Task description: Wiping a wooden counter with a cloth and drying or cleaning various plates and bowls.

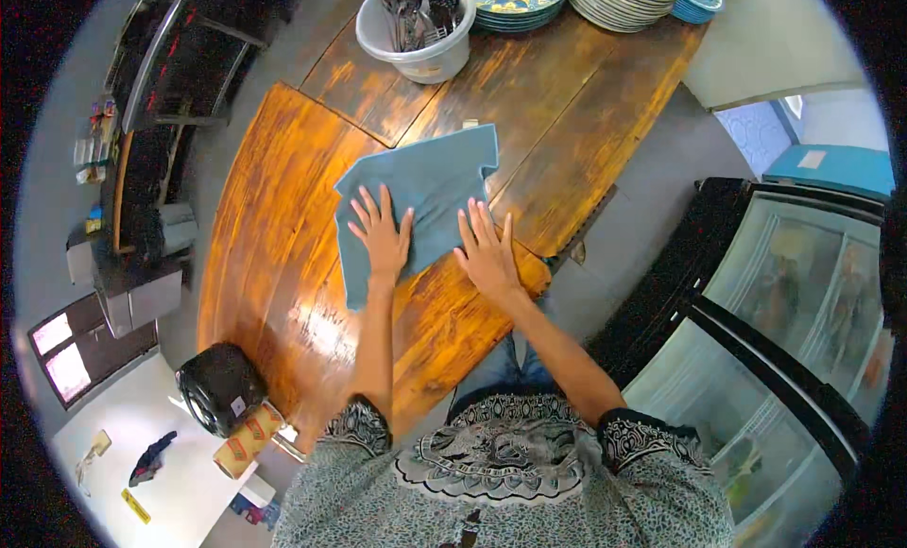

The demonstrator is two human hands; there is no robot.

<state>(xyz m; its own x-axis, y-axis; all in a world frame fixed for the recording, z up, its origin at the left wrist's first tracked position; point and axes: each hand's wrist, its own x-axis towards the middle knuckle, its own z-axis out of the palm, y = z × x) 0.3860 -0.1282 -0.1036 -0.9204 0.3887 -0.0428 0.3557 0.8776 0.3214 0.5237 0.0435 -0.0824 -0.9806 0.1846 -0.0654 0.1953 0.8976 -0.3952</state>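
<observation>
A blue-grey cloth (425, 186) lies spread on the wooden table (276, 194), its edges uneven and a few creases near the middle. My left hand (382, 236) rests palm down on its left part, fingers apart. On the cloth's lower right edge lies my right hand (487, 250), also flat, with the thumb side over the bare wood. Neither hand grips anything.
A whitish plastic bucket of cutlery (432, 62) stands at the table's far side, beside stacked patterned plates (521, 6), white plates (623, 6) and blue bowls or plates (698, 2). A black appliance (221, 390) is at lower left; glass-door fridges (786, 264) stand at right.
</observation>
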